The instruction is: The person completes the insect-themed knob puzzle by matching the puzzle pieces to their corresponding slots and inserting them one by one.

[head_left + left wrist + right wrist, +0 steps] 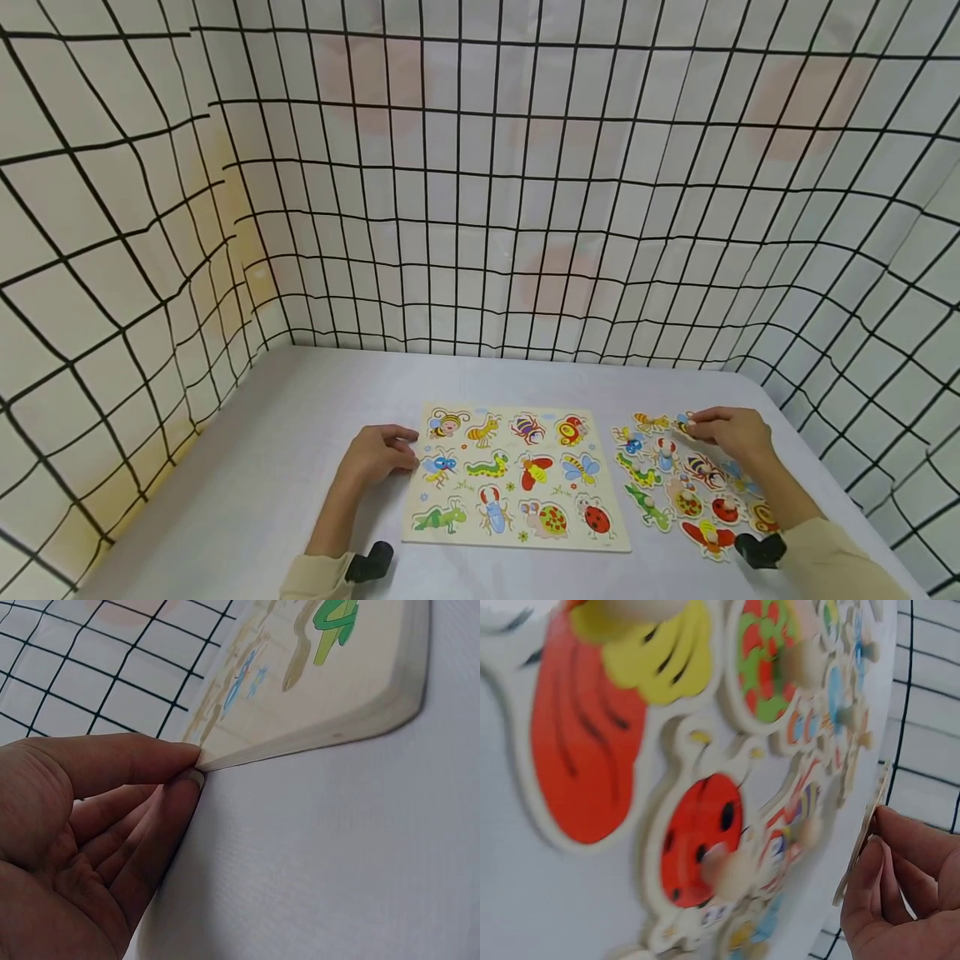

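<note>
The right hand (731, 433) has one thin piece (865, 831) pinched between thumb and fingers. The piece seems raised off the worktop (247, 467), and we see it only edge-on from the right wrist; whether the grip is by a knob, I cannot tell. The left hand (375, 457) does not clasp anything: its fingertips touch the left edge of the board (581, 540), perhaps in order that it does not slide. So the board lies flat between the two hands, with its twelve insect pictures uncovered.

The other pieces (705, 469) lie close together to the right of the board, under and around the right forearm, probably so that this hand has a short reach. Their knobs point up, which should make lifting easy. Behind the worktop stands a grid wall (480, 200).
</note>
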Demonstrator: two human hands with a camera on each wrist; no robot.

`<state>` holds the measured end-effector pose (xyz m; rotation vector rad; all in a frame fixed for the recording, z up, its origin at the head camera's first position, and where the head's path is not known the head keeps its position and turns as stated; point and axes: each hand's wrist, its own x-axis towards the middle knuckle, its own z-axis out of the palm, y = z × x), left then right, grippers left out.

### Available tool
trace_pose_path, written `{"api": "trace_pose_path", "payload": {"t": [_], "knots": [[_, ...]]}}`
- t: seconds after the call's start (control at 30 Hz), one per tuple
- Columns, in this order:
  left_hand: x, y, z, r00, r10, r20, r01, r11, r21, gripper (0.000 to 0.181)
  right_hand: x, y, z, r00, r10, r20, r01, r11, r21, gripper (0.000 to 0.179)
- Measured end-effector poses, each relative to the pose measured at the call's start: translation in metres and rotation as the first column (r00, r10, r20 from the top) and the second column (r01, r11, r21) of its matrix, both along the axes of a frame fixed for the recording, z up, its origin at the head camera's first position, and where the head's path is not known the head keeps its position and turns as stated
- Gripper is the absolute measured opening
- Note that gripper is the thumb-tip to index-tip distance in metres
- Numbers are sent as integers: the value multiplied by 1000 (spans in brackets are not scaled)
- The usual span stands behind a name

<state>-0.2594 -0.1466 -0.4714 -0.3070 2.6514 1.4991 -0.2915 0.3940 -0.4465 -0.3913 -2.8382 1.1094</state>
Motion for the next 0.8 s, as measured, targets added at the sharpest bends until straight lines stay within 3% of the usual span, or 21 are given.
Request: {"api": "trace_pose_path", "payload": {"t": [0.4, 0.8], "knots": [[0, 0, -1, 1000, -11, -4, 11, 1000, -2, 38, -9, -37, 13, 990, 134, -46, -131, 989, 73, 35], [2, 0, 2, 1000, 2, 1, -2, 1000, 14, 37, -18, -81, 18, 983, 183, -22, -180, 980, 82, 30]]}}
